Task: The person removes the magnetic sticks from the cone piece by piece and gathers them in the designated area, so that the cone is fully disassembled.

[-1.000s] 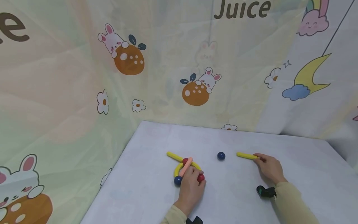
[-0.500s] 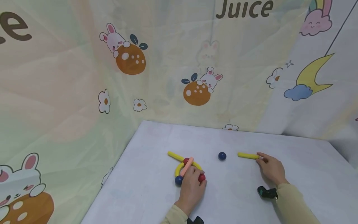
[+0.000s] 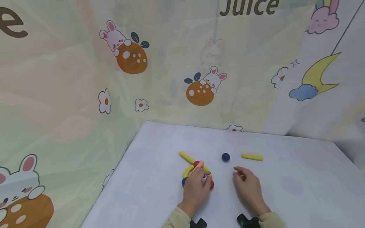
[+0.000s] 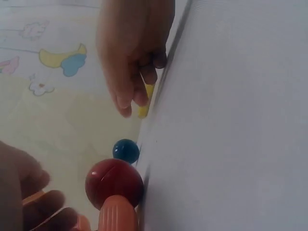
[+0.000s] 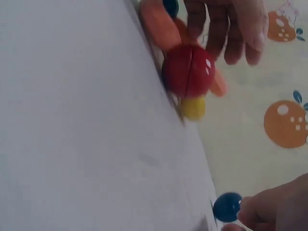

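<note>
My left hand (image 3: 195, 191) holds an orange stick (image 3: 200, 164) with curled fingers, above a joined piece of sticks and balls. That piece has a straight yellow stick (image 3: 186, 157), a curved yellow stick (image 3: 187, 171), a red ball (image 3: 196, 163) at the top, another red ball (image 3: 212, 184) at right and a dark blue ball (image 3: 184, 181) at left. Another orange stick (image 4: 118, 214) meets a red ball in the left wrist view. The hand hides the piece's middle. My right hand (image 3: 249, 188) hovers beside it, fingers loosely bent, holding nothing.
A loose dark blue ball (image 3: 225, 157) and a loose yellow stick (image 3: 252, 157) lie on the white table (image 3: 308, 183), beyond the right hand. A printed cloth (image 3: 165, 63) hangs behind the table's far edge.
My right hand has let go of the yellow stick and moved left towards the joined piece. The piece has shifted slightly right and turned under my left hand.
</note>
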A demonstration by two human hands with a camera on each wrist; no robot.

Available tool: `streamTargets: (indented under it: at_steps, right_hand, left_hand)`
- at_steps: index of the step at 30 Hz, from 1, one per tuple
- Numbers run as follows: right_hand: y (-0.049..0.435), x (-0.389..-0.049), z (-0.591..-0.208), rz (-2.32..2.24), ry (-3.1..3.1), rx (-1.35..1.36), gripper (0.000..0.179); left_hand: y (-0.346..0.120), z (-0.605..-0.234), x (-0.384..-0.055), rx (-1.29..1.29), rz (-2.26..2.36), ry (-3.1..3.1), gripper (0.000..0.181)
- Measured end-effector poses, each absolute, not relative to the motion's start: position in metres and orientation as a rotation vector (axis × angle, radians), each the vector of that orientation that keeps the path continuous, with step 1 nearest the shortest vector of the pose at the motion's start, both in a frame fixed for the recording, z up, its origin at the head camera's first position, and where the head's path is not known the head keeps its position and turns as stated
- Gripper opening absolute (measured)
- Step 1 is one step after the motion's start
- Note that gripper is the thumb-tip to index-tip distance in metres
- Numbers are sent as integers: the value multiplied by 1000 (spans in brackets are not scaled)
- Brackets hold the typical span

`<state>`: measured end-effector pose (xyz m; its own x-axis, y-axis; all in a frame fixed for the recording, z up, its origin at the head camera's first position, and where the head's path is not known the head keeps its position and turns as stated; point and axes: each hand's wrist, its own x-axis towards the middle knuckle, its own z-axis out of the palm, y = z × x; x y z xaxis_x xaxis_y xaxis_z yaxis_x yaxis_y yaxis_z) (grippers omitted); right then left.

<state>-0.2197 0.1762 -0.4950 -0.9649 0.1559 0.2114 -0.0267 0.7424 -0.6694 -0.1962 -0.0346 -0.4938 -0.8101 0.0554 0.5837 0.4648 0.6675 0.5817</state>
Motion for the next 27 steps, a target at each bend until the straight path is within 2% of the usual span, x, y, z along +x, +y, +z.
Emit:
streamTargets:
  at_steps: [4,10,18,22,27]
  right_hand:
    - [146,-203,-494,1122,-2719,-69,21]
    - [123,-186,-492,1267,-2757,-29,14]
    - [109,-175,-493,1374,-2741,198,12]
    - [110,-175,-494,1307,-2701,149,18]
    - [116,-175,-492,1334,-2470,151,36]
  left_hand:
    - [-45,-491,-201,-250,-896,-2255,13]
    - [-58,-494,-210,-9,-812,-2522,27]
    - [-58,-493,-209,56,-1192,-2453,32]
    - [-51,-494,-207,-94,-1379,-2368,32]
    - [-39,-502,-203,-520,-1286,-2402,23]
